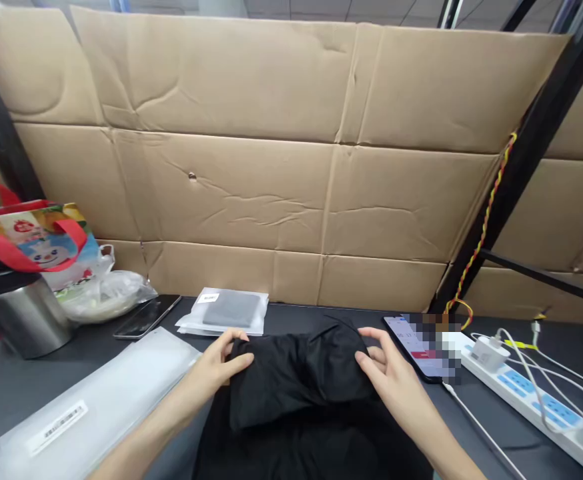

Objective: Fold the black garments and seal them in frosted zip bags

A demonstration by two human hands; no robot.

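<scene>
A piece of black fabric, perhaps a garment, (pixel 291 380) lies before me with its far part folded over toward me. My left hand (pixel 226 363) pinches its upper left corner between thumb and fingers. At the upper right corner, my right hand (pixel 384 363) grips the cloth the same way. A thin dark string sticks up from the far edge, near the right hand. The lower part of the fabric spreads to the bottom of the view.
Frosted plastic bags (pixel 96 400) with a barcode label lie left; a packed grey item (pixel 229 310) sits behind. Further left are a dark phone (pixel 149 317), steel cup (pixel 26 313) and tote bag (pixel 36 233). Right are a lit phone (pixel 416 347) and power strip (pixel 521 393). Cardboard (pixel 251 167) walls the back.
</scene>
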